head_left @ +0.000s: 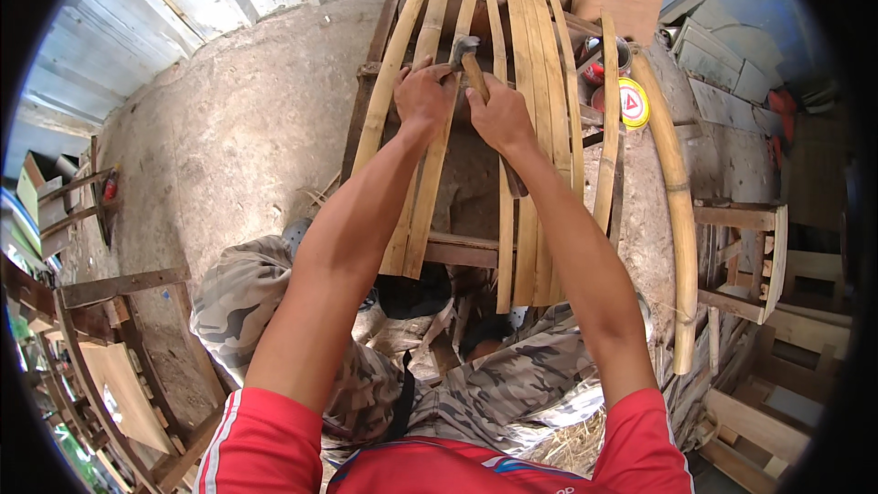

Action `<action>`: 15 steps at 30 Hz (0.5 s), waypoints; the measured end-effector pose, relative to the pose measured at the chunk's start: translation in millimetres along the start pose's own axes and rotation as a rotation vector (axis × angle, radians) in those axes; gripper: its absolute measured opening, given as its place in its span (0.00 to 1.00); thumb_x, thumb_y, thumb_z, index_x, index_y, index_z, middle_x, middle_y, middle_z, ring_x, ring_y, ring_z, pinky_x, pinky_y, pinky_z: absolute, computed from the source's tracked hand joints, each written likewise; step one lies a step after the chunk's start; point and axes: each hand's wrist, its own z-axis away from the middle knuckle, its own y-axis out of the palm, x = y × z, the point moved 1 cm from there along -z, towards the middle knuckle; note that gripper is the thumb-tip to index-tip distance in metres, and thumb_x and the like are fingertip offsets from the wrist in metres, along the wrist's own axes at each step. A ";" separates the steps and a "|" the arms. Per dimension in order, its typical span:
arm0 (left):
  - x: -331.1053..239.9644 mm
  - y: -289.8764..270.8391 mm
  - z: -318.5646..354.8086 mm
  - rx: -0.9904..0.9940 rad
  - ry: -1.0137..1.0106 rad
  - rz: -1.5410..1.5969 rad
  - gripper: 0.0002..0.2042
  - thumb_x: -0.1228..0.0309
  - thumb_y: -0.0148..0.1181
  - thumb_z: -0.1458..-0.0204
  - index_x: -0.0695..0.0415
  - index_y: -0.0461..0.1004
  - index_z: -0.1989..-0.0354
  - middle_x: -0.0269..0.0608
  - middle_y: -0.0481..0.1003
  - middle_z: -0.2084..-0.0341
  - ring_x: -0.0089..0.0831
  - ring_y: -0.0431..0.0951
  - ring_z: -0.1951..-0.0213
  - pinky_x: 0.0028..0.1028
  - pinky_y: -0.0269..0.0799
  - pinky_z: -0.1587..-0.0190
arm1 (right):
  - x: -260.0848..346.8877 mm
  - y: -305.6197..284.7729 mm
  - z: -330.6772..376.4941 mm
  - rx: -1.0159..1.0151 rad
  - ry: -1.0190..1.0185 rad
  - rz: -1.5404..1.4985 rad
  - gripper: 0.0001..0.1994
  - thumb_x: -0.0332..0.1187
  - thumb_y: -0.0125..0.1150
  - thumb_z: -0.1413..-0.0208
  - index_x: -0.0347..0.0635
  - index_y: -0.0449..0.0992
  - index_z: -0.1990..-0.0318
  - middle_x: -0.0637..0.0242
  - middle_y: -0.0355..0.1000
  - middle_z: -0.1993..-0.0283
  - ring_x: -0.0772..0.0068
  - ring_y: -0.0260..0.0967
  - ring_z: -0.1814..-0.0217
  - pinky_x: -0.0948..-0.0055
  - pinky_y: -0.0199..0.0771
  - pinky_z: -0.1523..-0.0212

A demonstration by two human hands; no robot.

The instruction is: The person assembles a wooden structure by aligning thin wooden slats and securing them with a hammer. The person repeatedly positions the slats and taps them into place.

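Observation:
My right hand [501, 114] is wrapped round the wooden handle of a hammer [474, 73]. The grey hammer head [465, 48] is over a bamboo slat [466, 9], close to the fingertips of my left hand [426, 99]. My left fingers are bent together on that slat; what they pinch, if anything, is too small to make out. Several split bamboo slats [535, 46] lie lengthwise, side by side with gaps, across a dark wooden frame [466, 251]. My forearms hide parts of the slats on both sides.
Right of the frame stand a red can [594, 71] and a round yellow-rimmed lid [633, 102]. A long bamboo pole [675, 192] lies beyond them. Wooden frames [741, 220] stand farther right, another [123, 288] at the left. Corrugated metal sheets [165, 18] wall the far left.

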 end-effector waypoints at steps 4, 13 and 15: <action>1.5 -0.1 1.0 0.008 -0.009 0.011 0.13 0.59 0.59 0.42 0.46 0.86 0.55 0.41 0.81 0.48 0.33 0.75 0.38 0.38 0.57 0.31 | -2.5 -2.0 -4.2 0.060 0.032 0.075 0.17 0.38 0.58 0.36 0.34 0.77 0.47 0.40 0.77 0.64 0.32 0.75 0.58 0.49 0.75 0.56; -9.9 -2.7 38.3 0.257 -0.074 -0.412 0.42 0.44 0.46 0.38 0.58 0.47 0.22 0.51 0.41 0.22 0.52 0.39 0.22 0.56 0.30 0.24 | -9.4 -24.3 2.7 0.067 0.072 -0.006 0.14 0.36 0.57 0.37 0.32 0.76 0.53 0.37 0.77 0.63 0.31 0.74 0.57 0.45 0.74 0.56; -17.9 -6.9 40.5 0.237 -0.111 -0.447 0.42 0.42 0.45 0.38 0.57 0.46 0.22 0.52 0.43 0.22 0.52 0.40 0.22 0.58 0.29 0.25 | -7.8 -27.4 2.0 0.066 0.072 -0.024 0.14 0.35 0.57 0.37 0.33 0.76 0.52 0.38 0.77 0.64 0.32 0.74 0.58 0.46 0.74 0.57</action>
